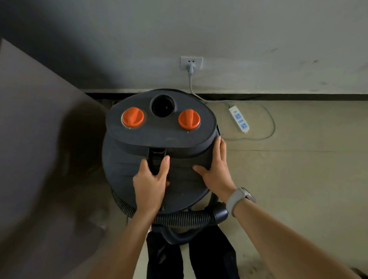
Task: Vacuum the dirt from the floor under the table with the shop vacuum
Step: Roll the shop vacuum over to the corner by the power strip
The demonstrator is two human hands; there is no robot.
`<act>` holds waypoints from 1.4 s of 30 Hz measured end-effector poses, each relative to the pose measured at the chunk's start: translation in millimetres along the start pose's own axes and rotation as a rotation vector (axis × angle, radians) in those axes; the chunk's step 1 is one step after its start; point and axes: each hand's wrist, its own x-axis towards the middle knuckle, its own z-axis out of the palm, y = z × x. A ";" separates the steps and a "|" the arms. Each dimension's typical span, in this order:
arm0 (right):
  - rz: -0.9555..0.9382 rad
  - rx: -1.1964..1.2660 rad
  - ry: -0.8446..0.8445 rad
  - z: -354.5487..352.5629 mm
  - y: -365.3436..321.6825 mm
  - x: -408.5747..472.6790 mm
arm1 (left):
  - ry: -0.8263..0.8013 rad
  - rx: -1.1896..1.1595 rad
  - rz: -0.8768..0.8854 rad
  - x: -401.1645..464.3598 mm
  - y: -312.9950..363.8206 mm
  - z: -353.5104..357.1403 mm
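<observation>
The dark grey shop vacuum (159,135) stands on the floor in front of me, close to the wall. Its top carries two orange knobs (133,117) and a round open port (163,106). My left hand (150,181) grips the black carry handle (155,159) at the middle of the lid. My right hand (214,169) lies flat with straight fingers on the lid's right side. A ribbed black hose (182,218) curls around the front of the canister, just above my legs.
A dark tabletop (27,128) fills the left side, its edge next to the vacuum. A white power strip (239,119) lies on the floor at the right, its cord plugged into a wall socket (191,63). Beige floor (307,169) stretches to the right.
</observation>
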 end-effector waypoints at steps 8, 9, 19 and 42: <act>-0.087 -0.025 0.043 -17.7 -15.4 48.4 | 0.037 0.011 0.027 37.5 25.4 10.7; -0.097 -0.033 0.041 -19.1 -18.0 54.8 | 0.038 0.005 0.022 44.4 27.3 11.5; -0.092 -0.008 0.031 -19.4 -19.2 55.2 | -0.026 0.058 -0.021 57.0 23.0 6.6; 0.413 0.337 -0.023 -29.2 27.4 63.2 | 0.220 0.338 0.121 47.9 8.5 28.8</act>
